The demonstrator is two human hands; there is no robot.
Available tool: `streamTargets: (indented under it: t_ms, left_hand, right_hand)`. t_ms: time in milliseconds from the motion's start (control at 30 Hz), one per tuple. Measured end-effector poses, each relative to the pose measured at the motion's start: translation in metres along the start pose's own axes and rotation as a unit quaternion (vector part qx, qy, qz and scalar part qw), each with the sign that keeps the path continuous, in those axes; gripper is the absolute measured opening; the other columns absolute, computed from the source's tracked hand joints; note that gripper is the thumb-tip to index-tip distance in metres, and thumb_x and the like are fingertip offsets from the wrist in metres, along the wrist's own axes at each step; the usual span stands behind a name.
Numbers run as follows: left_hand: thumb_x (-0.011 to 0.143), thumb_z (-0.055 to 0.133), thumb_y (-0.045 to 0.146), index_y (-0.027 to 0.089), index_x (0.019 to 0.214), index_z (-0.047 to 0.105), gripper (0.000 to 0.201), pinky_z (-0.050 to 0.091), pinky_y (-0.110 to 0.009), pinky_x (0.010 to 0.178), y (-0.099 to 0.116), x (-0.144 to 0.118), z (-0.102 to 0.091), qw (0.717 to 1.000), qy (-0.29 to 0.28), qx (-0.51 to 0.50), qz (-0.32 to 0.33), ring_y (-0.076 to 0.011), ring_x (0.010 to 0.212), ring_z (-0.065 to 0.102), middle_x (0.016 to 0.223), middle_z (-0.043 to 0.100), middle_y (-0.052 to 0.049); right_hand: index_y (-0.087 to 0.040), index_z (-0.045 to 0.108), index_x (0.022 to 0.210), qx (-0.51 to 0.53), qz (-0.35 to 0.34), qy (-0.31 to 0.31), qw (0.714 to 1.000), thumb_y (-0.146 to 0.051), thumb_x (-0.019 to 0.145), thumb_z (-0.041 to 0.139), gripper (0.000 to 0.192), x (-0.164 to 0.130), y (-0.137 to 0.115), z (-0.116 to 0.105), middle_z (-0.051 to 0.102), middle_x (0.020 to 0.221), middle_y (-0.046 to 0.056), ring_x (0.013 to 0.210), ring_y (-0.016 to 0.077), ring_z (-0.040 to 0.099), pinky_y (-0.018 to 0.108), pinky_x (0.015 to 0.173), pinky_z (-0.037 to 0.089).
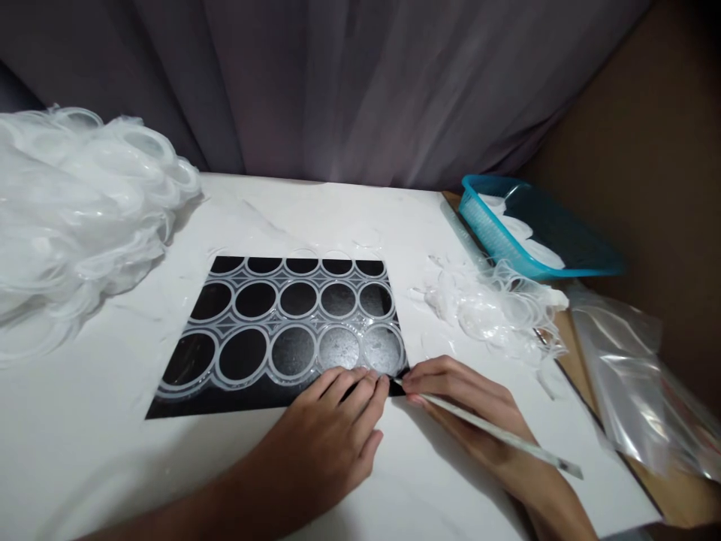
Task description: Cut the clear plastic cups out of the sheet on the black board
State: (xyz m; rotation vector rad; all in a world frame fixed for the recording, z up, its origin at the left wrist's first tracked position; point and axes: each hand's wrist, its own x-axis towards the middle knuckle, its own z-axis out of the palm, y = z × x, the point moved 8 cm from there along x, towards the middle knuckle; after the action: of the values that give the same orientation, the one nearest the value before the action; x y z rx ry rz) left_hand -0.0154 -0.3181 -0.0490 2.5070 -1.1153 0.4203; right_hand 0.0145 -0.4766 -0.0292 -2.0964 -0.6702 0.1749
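Item, work surface: a white-covered tabletop (169, 466) is filling the lower view, with a grey pleated curtain (349, 83) hanging behind it at 12 o'clock and a brown flat wall or board (659, 150) standing at 2 o'clock. Item, centre: a black rectangular mat (225, 402) is lying flat on the cover, carrying a clear plastic sheet moulded with rows of round rings (282, 315); the sheet is covering most of the mat, with its near right corner at the hands. Item, left hand (332, 428): it is coming in from 7 o'clock, lying palm down with fingers gently curled, the fingertips (366, 376) pressing on the sheet's near edge beside the last ring; it is gripping nothing. Item, right hand (462, 398): it is coming in from 5 o'clock, closed round a thin pale stick-like tool (507, 436), pen fashion; the tool's tip is touching the sheet's corner just beside the left fingertips, and its tail is trailing toward 4 o'clock. Item, at 9 to 10 o'clock: a large heap of translucent white plastic rings and sheets (73, 210) is resting on the cover, well apart from the mat. Item, at 2 o'clock from the mat: a small tangle of clear plastic trimmings (496, 308) is lying near the table's right edge. Item, beyond it: a turquoise plastic basket (563, 259) is holding white pieces. Item, at 4 o'clock: a crumpled clear plastic bag (636, 383) is lying off the cover on a brown surface.
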Motion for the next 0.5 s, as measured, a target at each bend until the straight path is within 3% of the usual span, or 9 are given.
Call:
streamTargets:
  t_ms: [200, 367, 433, 500]
  left_hand:
    - [0.104, 0.051, 0.029, 0.007, 0.138, 0.059, 0.041, 0.034, -0.041, 0.109, -0.001, 0.001, -0.001, 1.0, -0.003, -0.021, 0.006, -0.025, 0.12, 0.053, 0.129, 0.064, -0.009]
    - [0.102, 0.053, 0.03, 0.009, 0.133, 0.061, 0.038, 0.037, -0.041, 0.106, -0.005, 0.003, 0.0, 0.998, -0.008, -0.056, -0.002, -0.0261, 0.115, 0.054, 0.128, 0.063, -0.009]
    - [0.103, 0.051, 0.03, 0.008, 0.138, 0.059, 0.041, 0.038, -0.04, 0.107, -0.004, -0.001, -0.002, 0.998, -0.014, -0.059, 0.004, -0.026, 0.115, 0.054, 0.13, 0.062, -0.01]
    - [0.105, 0.05, 0.03, 0.007, 0.144, 0.054, 0.046, 0.036, -0.039, 0.11, -0.002, -0.009, -0.006, 0.998, -0.016, -0.055, 0.014, -0.025, 0.119, 0.054, 0.134, 0.061, -0.01]
  right_hand:
    - [-0.029, 0.055, 0.151, -0.067, -0.047, -0.054, 0.995, -0.008, 0.106, 0.047, 0.051, -0.005, -0.006, 0.009, 0.056, 0.141, 0.006, 0.13, 0.0149, 0.058, 0.023, 0.11, 0.047]
    - [-0.025, 0.048, 0.157, -0.155, -0.089, -0.055, 0.982, -0.004, 0.104, 0.045, 0.057, -0.008, -0.01, 0.016, 0.053, 0.149, 0.008, 0.137, 0.0146, 0.053, 0.023, 0.117, 0.04]
    - [-0.026, 0.056, 0.15, -0.14, -0.084, -0.02, 0.986, -0.003, 0.102, 0.05, 0.054, -0.007, -0.013, 0.01, 0.058, 0.143, 0.007, 0.131, 0.0151, 0.058, 0.024, 0.111, 0.047]
    - [-0.027, 0.066, 0.135, -0.122, -0.073, 0.054, 0.988, -0.003, 0.099, 0.057, 0.044, -0.004, -0.019, -0.002, 0.067, 0.126, 0.004, 0.117, 0.0133, 0.065, 0.022, 0.099, 0.053]
